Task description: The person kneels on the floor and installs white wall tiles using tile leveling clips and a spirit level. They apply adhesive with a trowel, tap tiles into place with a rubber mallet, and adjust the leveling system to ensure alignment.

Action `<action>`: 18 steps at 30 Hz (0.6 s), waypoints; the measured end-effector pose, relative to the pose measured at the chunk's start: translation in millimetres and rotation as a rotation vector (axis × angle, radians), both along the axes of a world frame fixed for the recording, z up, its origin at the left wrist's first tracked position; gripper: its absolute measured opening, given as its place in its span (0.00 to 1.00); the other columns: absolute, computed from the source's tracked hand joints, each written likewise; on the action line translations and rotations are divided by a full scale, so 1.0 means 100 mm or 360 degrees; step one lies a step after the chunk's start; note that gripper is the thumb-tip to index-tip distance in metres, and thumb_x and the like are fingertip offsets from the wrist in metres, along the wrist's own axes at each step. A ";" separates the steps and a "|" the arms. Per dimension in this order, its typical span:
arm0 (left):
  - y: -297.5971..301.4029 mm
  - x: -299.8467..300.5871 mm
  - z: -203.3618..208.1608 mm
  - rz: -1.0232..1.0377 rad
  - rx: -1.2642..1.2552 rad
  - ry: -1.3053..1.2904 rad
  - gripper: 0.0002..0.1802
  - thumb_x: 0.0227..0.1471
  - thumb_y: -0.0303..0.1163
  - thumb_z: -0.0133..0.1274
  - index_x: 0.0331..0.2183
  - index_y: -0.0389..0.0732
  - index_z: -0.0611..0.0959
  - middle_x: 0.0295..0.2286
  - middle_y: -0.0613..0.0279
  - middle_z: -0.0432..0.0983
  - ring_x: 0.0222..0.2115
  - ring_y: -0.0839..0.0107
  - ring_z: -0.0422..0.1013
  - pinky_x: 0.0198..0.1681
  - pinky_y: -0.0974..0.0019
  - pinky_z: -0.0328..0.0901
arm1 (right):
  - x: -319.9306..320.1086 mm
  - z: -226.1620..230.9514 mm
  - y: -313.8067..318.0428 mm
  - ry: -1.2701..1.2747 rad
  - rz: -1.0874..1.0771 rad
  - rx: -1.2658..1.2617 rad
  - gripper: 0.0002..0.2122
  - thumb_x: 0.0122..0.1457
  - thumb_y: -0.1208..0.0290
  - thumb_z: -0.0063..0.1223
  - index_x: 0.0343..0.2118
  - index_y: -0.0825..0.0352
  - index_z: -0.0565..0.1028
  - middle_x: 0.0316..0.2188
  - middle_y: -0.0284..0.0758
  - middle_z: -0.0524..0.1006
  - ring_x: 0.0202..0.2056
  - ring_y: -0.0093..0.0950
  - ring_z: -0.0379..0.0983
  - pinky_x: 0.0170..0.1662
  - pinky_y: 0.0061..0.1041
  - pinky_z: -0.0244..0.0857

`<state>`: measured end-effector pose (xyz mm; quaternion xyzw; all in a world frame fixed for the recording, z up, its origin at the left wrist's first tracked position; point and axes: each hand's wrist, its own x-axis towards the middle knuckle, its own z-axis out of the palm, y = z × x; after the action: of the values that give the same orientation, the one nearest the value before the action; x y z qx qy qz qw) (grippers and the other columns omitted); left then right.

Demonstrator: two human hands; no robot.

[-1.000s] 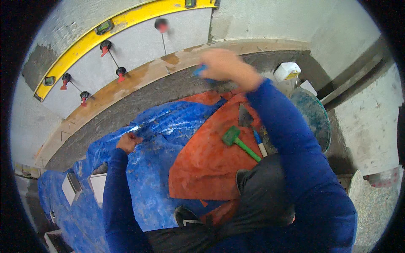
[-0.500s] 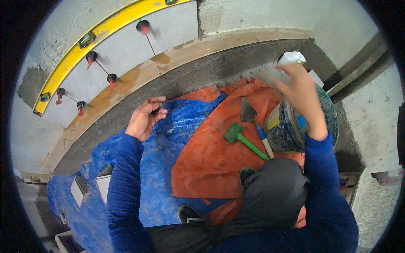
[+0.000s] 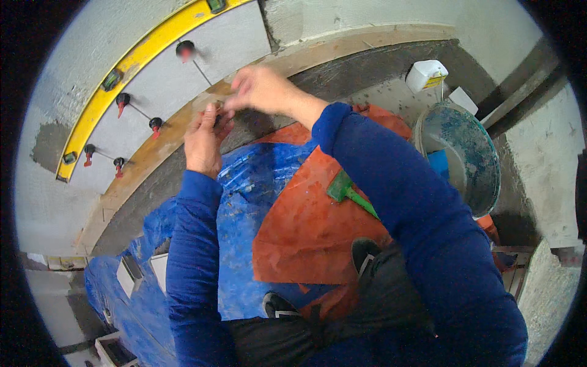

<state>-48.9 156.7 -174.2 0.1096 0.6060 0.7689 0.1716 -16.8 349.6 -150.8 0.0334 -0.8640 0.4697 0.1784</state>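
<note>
My left hand (image 3: 205, 144) is raised in front of the wooden batten, its fingers curled round a small dark piece that is mostly hidden. Reaching across from the right, my right hand (image 3: 269, 92) brings its bent fingertips up to the left fingers. They are blurred, and whatever they pinch is too small to make out. Just beyond both hands is a large pale tile (image 3: 162, 92) on the wall, dotted with several black tile-levelling caps (image 3: 156, 124) with red tips. A yellow spirit level (image 3: 137, 61) lies along its upper edge.
Blue sheeting (image 3: 238, 244) and an orange sheet (image 3: 299, 244) cover the floor. A green mallet (image 3: 348, 191) lies partly under my right arm. To the right stand a dirty bucket (image 3: 489, 165) and a white plastic container (image 3: 425, 76). Tile pieces (image 3: 128, 275) sit at left.
My right hand has swung left from beside the white container to meet my left hand, which has risen slightly. My right arm now covers the trowel. The view has shifted a little.
</note>
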 end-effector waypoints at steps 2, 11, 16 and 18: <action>0.01 -0.08 0.02 0.0130 0.0020 0.0068 0.22 0.64 0.42 0.51 0.49 0.32 0.76 0.39 0.56 0.79 0.41 0.63 0.78 0.45 0.63 0.73 | -0.08 0.02 0.21 0.0219 -0.0572 -0.0023 0.18 0.49 0.63 0.69 0.40 0.68 0.79 0.34 0.40 0.82 0.36 0.33 0.79 0.42 0.33 0.72; 0.06 -0.18 -0.15 0.0160 0.0287 0.0021 0.16 0.62 0.32 0.54 0.47 0.31 0.75 0.35 0.58 0.78 0.34 0.68 0.76 0.40 0.67 0.73 | -0.12 -0.03 -0.02 0.0446 -0.0381 0.0100 0.13 0.49 0.69 0.66 0.36 0.67 0.78 0.31 0.39 0.80 0.33 0.31 0.77 0.39 0.32 0.72; 0.16 -0.07 -0.02 0.0127 0.0239 0.0053 0.11 0.61 0.32 0.56 0.42 0.36 0.82 0.36 0.63 0.80 0.35 0.73 0.75 0.39 0.69 0.70 | 0.02 -0.05 -0.28 0.0290 0.0181 -0.0032 0.18 0.43 0.72 0.69 0.39 0.66 0.75 0.29 0.39 0.80 0.33 0.39 0.79 0.38 0.36 0.73; 0.20 -0.06 0.00 0.0117 0.0297 0.0043 0.11 0.61 0.33 0.57 0.42 0.36 0.82 0.36 0.63 0.80 0.35 0.74 0.75 0.39 0.69 0.70 | 0.06 -0.03 -0.29 0.0315 0.0069 -0.0054 0.20 0.44 0.73 0.69 0.41 0.66 0.73 0.28 0.38 0.80 0.30 0.33 0.78 0.36 0.34 0.72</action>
<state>-55.0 176.9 -173.9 0.1133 0.5377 0.8262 0.1240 -11.3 320.7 -154.1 0.0952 -0.8332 0.4823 0.2532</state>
